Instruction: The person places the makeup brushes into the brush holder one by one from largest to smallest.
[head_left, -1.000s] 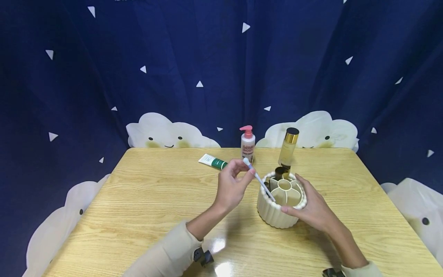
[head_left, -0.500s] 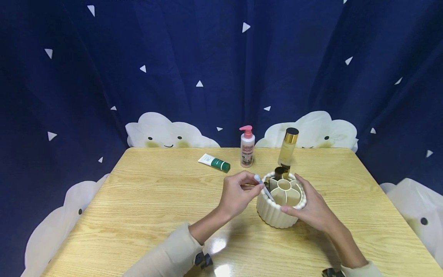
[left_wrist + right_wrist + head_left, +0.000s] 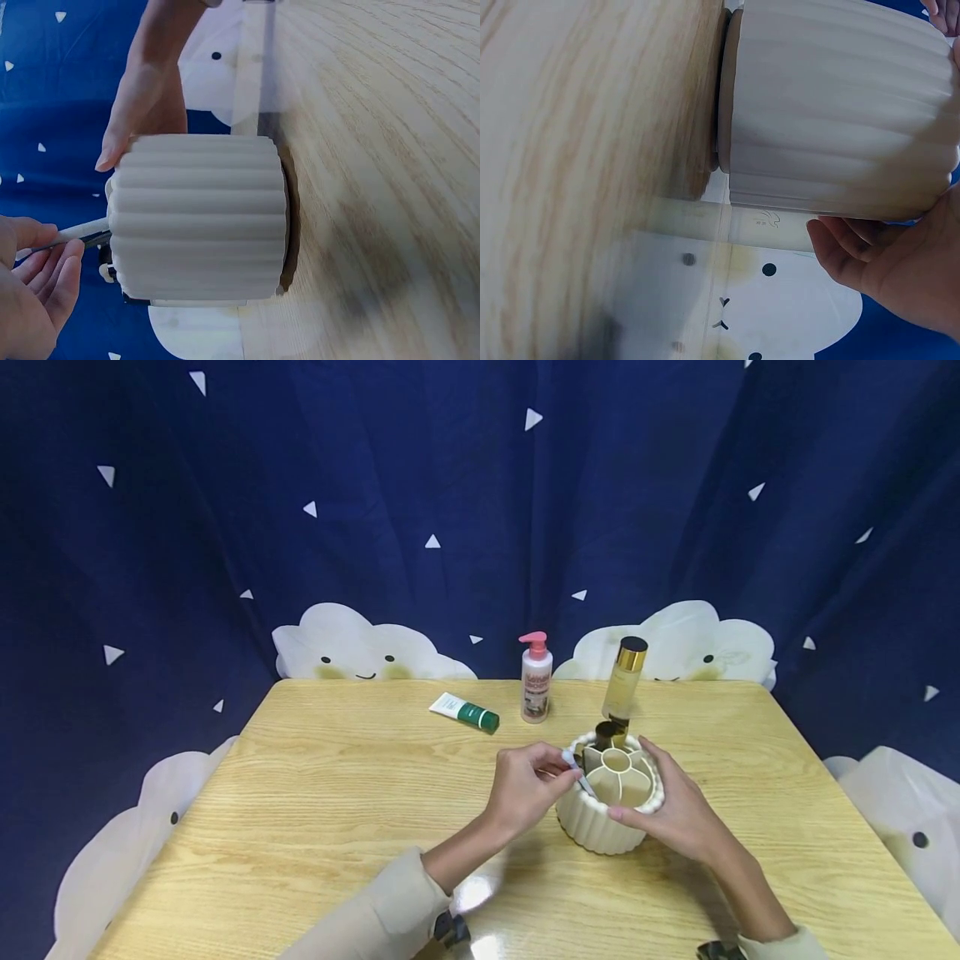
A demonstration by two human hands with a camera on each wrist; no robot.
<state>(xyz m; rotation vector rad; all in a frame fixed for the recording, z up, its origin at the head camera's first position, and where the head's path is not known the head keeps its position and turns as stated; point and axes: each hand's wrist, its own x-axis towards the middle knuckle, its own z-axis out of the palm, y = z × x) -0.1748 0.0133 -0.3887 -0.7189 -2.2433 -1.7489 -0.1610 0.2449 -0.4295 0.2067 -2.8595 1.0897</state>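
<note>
In the head view my left hand (image 3: 523,787) pinches a slim pale stick with a rounded whitish end (image 3: 567,757). The stick slants down inside the left side of a cream, fluted round organizer (image 3: 596,828); its lower end is in a compartment by the rim. My right hand (image 3: 681,810) grips the organizer from the right, thumb at the front rim. Dark-capped items (image 3: 604,732) stand in the organizer's back left compartments. The left wrist view shows the fingers of my left hand (image 3: 37,289) close to the organizer's rim, around the stick (image 3: 82,229).
Behind the organizer stands a clear yellowish bottle (image 3: 622,689) with a gold and black cap. A pink-topped pump bottle (image 3: 536,685) is to its left. A green and white tube (image 3: 465,712) lies on the wooden table (image 3: 337,777). A dark blue curtain (image 3: 480,485) hangs behind.
My left hand has moved right and down toward the organizer, and the stick has sunk lower into its compartment. The tube's green cap has come into view. My right hand has stayed in place.
</note>
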